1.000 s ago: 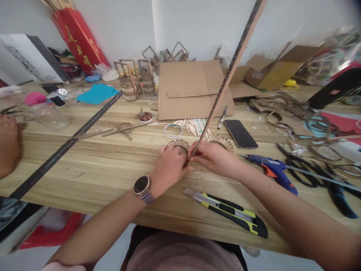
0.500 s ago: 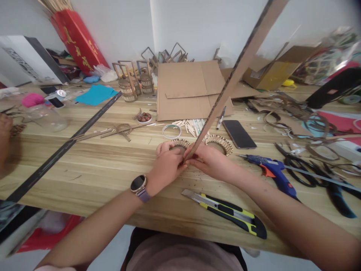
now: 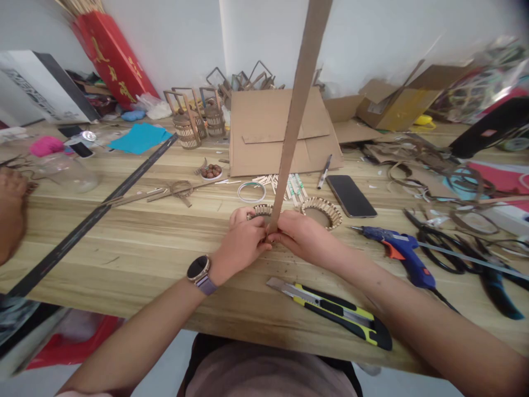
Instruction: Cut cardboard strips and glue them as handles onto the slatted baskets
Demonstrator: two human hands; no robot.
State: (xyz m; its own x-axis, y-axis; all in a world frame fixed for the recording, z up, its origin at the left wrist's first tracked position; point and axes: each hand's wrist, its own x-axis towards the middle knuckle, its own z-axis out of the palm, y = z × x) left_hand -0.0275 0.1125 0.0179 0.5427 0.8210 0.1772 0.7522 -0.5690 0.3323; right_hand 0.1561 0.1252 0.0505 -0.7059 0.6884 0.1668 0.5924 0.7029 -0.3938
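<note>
A long cardboard strip (image 3: 294, 121) stands nearly upright, its lower end pinched by the fingers of my right hand (image 3: 303, 234). My left hand (image 3: 244, 240), with a watch on the wrist, is closed around a small round basket piece (image 3: 263, 209) ringed with short sticks. The fingertips of both hands meet at the strip's lower end, against the near side of the ring, and hide the contact there. Just right of them lies a second stick-ringed round piece (image 3: 321, 213). A yellow-and-black utility knife (image 3: 330, 311) rests on the table in front of my hands.
To the right are a blue glue gun (image 3: 399, 248), a phone (image 3: 351, 196), scissors (image 3: 440, 248) and cardboard scraps. A tape roll (image 3: 252, 192), small sticks and cardboard sheets (image 3: 268, 157) lie beyond my hands. Another person's hand (image 3: 11, 209) is at the left edge.
The cardboard strip has swung from leaning right to nearly upright, its top moving left and its flat face turning toward me. Both hands stay in almost the same place.
</note>
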